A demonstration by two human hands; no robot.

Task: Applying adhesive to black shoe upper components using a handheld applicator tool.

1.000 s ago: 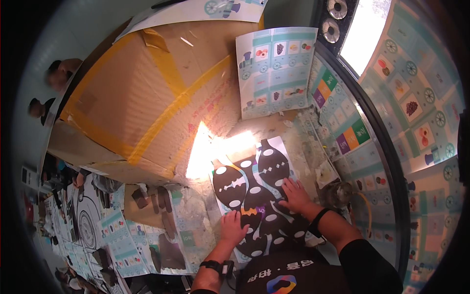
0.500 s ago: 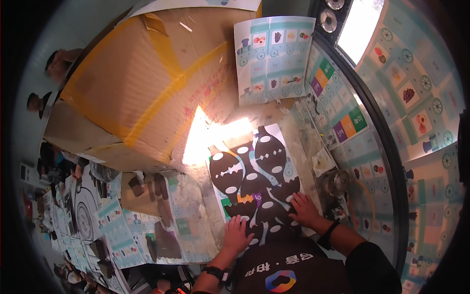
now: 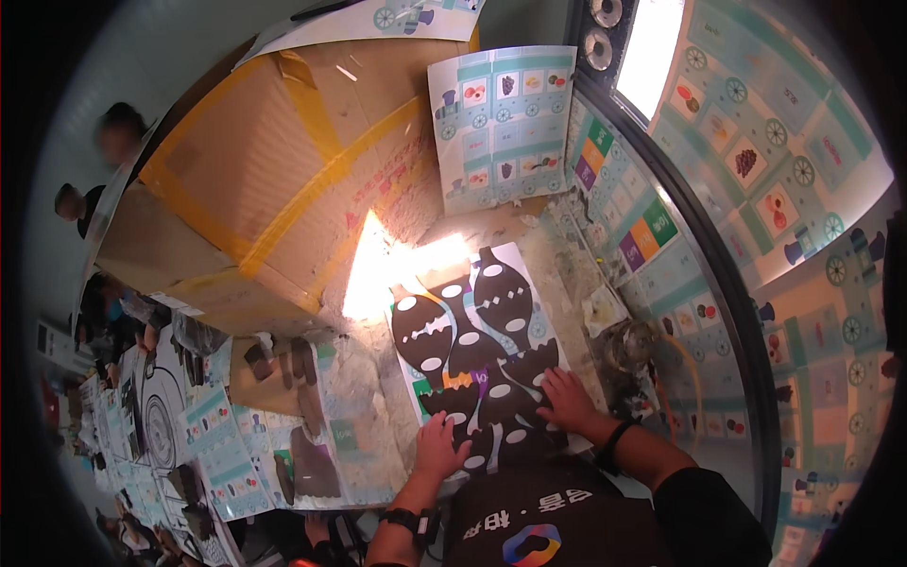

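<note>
Dark brown vase-shaped cutouts (image 3: 502, 291) with white oval spots lie on a printed sheet (image 3: 539, 331) in front of me. Nearer to my body, more dark pieces (image 3: 499, 397) with jagged upper edges overlap the same sheet. My left hand (image 3: 440, 448) rests on the lower left of these pieces, its fingers extended forward. On their right side lies my right hand (image 3: 571, 404), palm down with fingers spread. Neither hand grips anything. My torso covers the near end of the pieces.
A large taped cardboard box (image 3: 274, 151) stands at the far left. Behind the work stands an upright printed sheet (image 3: 505, 128). To the right are a metal fitting with a hose (image 3: 628, 345) and a dark-framed panel (image 3: 727, 274). Dark scraps (image 3: 312, 463) lie at left.
The view has shifted slightly, so the surroundings sit a little further left in the picture. Both hands stay on the dark pieces in nearly the same pose.
</note>
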